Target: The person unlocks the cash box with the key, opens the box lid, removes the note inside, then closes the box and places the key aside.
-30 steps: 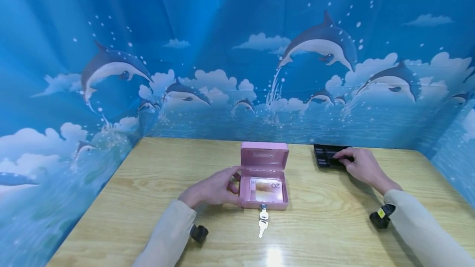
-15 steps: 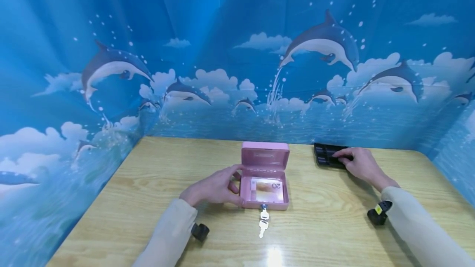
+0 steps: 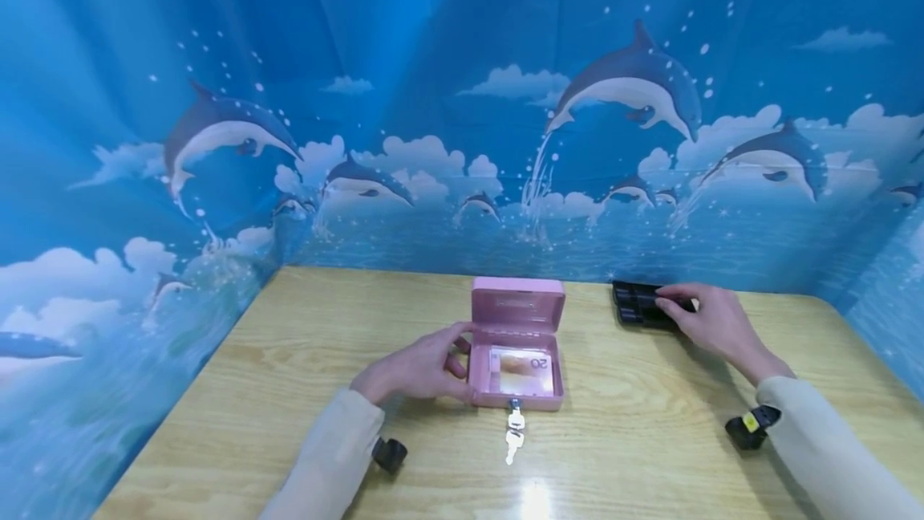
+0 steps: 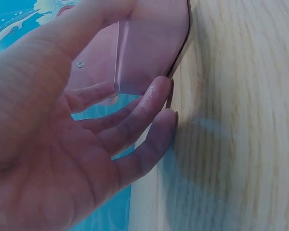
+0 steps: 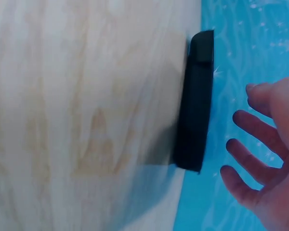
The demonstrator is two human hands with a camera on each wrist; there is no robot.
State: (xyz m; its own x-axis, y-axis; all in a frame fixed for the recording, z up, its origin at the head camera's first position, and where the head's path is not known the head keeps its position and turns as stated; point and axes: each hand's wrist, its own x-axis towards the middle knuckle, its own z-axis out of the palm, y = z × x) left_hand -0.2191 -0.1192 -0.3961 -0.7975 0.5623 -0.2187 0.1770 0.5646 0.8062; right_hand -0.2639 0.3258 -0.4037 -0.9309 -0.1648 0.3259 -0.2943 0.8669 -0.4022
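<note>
A pink metal cash box (image 3: 518, 404) stands on the table with its lid (image 3: 517, 286) raised. Inside lie banknotes (image 3: 525, 371), the top one printed with a 20. From the front lock hang two silver keys (image 3: 515, 436). My left hand (image 3: 420, 363) holds the box by its left side, thumb at the front corner and index finger near the hinge; the left wrist view shows its other fingers (image 4: 154, 98) against that side. At the back right my right hand (image 3: 711, 323) hovers over a black compartment tray (image 3: 628, 307), fingers loosely bent and holding nothing in the right wrist view.
The wooden table (image 3: 613, 456) ends at the back against a blue curtain (image 3: 419, 46) printed with dolphins. The tray lies close to that back edge. A black wrist camera (image 3: 390, 454) is strapped to the left sleeve, another camera (image 3: 747, 430) to the right one.
My right hand has come off the black tray and shifted slightly right; the tray stays at the back edge. The left hand and cash box hold their place.
</note>
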